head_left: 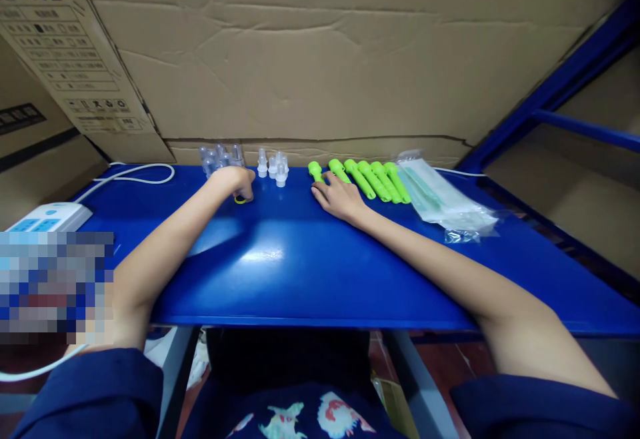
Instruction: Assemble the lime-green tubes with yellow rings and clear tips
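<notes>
My left hand [239, 182] is at the back left of the blue table, its fingers curled down around a small yellow ring [241, 200]. The palm side is hidden. Just behind that hand stand several clear plastic caps [220, 156], partly covered by it. White nozzle-like plastic pieces [281, 174] stand upright in a small group to its right. My right hand [341, 198] has its fingers closed over the lower part of a bright green torch-shaped tube [315, 170]. Several more green torch-shaped tubes [367, 178] lie side by side to the right of it.
A clear plastic bag [450, 206] with pale contents lies right of the tubes. A white power strip [60, 216] with a cable [135, 174] is at the left. Cardboard [300, 79] walls the back, and a blue metal frame [540, 102] rises at the right.
</notes>
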Motion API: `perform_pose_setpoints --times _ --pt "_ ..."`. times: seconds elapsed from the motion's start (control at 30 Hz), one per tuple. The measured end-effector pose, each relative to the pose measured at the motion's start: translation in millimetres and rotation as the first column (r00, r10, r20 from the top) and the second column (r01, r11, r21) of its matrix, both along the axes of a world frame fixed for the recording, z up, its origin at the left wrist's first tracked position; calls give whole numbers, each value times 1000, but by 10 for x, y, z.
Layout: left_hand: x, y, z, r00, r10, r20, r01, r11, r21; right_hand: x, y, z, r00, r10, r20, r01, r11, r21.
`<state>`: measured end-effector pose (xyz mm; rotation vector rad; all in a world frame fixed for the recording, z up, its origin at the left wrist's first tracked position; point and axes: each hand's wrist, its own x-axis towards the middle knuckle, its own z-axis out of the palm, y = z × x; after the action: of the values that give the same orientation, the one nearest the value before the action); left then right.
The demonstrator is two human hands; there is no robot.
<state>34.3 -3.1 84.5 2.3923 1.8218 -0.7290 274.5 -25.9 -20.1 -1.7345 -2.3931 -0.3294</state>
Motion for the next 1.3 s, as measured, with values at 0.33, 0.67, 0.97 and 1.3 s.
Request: perform_pose_setpoints --times 0.33,0.67,0.97,1.3 --pt "11 36 -41 998 17 -60 -17 1000 -3 -41 -53 1 995 -56 -80 59 998 37" --pt "51 111 -123 993 -22 -113 23 1000 7 -19 16 -29 974 -107 -199 91 992 -88" --pt "23 70 -111 967 -207 149 214 976 -33 26 22 -79 924 41 -380 -13 997 76" --pt "-9 166 -113 688 -292 664 362 931 34 15 -70 -57 924 167 -345 -109 977 183"
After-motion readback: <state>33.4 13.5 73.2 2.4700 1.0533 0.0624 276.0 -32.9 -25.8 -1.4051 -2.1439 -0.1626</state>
